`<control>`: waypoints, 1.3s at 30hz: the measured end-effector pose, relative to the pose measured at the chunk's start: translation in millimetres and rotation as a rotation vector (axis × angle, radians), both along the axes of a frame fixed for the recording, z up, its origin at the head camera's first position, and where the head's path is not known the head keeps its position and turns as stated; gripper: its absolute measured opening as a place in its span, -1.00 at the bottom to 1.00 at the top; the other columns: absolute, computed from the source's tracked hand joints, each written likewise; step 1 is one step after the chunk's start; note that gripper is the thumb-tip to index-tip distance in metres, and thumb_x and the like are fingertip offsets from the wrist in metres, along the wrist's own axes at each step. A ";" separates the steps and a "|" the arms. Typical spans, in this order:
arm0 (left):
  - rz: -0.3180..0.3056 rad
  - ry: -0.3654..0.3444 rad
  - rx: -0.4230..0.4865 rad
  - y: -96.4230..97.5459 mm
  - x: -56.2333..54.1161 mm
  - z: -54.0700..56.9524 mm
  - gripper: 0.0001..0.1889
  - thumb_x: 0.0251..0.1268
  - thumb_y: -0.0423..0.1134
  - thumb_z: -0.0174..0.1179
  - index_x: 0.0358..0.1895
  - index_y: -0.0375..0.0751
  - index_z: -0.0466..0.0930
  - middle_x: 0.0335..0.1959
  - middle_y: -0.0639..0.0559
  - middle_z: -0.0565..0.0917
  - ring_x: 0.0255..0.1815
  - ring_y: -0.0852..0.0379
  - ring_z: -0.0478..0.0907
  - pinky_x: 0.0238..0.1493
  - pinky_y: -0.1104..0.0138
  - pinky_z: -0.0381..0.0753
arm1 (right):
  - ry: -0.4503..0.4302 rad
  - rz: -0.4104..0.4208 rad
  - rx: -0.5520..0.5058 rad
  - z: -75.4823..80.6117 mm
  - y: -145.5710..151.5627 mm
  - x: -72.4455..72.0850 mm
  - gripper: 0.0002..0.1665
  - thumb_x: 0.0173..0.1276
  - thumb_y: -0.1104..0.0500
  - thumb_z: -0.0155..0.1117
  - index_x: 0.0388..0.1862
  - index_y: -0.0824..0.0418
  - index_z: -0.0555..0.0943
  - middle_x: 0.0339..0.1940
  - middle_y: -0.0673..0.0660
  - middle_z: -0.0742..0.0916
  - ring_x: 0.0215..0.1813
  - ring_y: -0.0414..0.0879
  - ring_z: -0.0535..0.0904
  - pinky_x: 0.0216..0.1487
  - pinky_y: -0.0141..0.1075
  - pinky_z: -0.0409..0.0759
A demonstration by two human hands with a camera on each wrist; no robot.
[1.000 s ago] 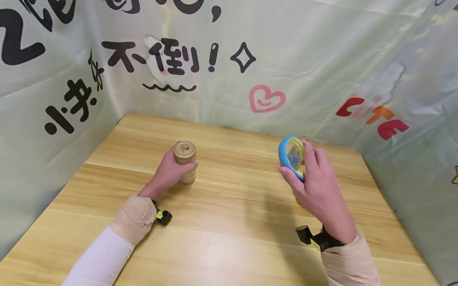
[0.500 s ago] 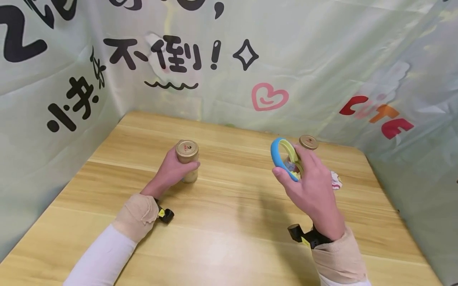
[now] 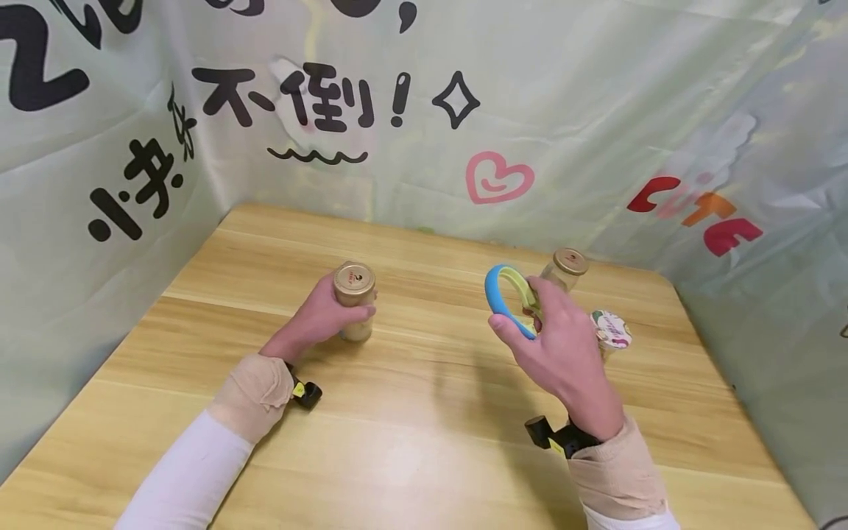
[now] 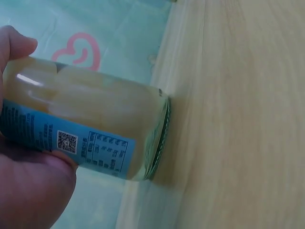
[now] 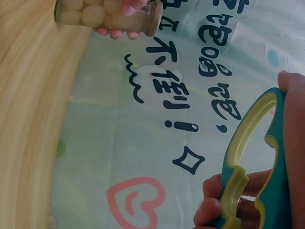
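In the head view, my right hand [image 3: 563,342] covers the lower part of a clear glass jar with a gold metal lid [image 3: 565,271], and also one side of a small cup with a white, coloured-pattern top [image 3: 611,330]; the contents of this jar I cannot make out. The right wrist view cuts off the lower end of the ring-shaped tool, blue outside and pale yellow inside [image 3: 497,293].

Only the left wrist view shows the blue paper label [image 4: 90,148] of the tall glass jar in my left hand [image 3: 324,309], with a square code and print too small for reading; there its lid is out of frame. The right wrist view shows pale round pieces [image 5: 93,15] inside this same jar.

My left fingers and thumb are bent around the jar, which is upright at the left part of the wooden table [image 3: 411,412]; whether its base touches, I cannot tell. My right thumb and fingers are curled on the tool, raised above the table, well apart from the held jar.
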State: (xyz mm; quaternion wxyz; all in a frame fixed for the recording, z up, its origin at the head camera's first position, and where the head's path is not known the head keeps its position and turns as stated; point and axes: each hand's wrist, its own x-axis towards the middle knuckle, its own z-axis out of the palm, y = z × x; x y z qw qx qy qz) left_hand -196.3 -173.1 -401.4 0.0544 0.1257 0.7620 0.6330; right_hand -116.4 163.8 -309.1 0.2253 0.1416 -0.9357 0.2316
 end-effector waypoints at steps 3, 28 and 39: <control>-0.038 0.029 -0.010 2.2 0.1 0.1 -0.50 0.18 -0.40 0.40 0.20 -0.28 0.50 0.09 -0.27 0.70 0.07 0.11 0.65 0.33 0.08 0.54 | -0.018 0.004 0.006 -2.2 -1.5 -0.9 -0.24 0.31 -0.27 0.39 0.21 0.29 0.55 -0.37 0.13 0.60 -0.41 -0.06 0.41 -0.34 -0.27 0.37; -0.225 0.068 -0.015 13.1 6.0 0.8 -0.64 0.18 -0.36 0.45 0.02 -0.16 0.56 -0.07 -0.07 0.68 -0.02 0.06 0.64 0.27 0.08 0.52 | -0.197 0.009 0.103 -8.4 -10.2 -0.8 -0.02 0.21 -0.48 0.40 0.37 0.14 0.47 0.03 0.15 0.69 -0.08 0.04 0.66 -0.19 -0.10 0.60; -0.277 0.062 -0.008 14.9 7.3 -0.6 -0.65 0.21 -0.34 0.44 0.02 -0.14 0.56 -0.04 -0.10 0.68 0.01 0.04 0.63 0.24 0.08 0.55 | -0.185 0.026 0.105 -10.0 -10.2 -0.8 -0.05 0.25 -0.45 0.37 0.37 0.16 0.46 0.01 0.15 0.68 -0.11 0.04 0.64 -0.20 -0.11 0.59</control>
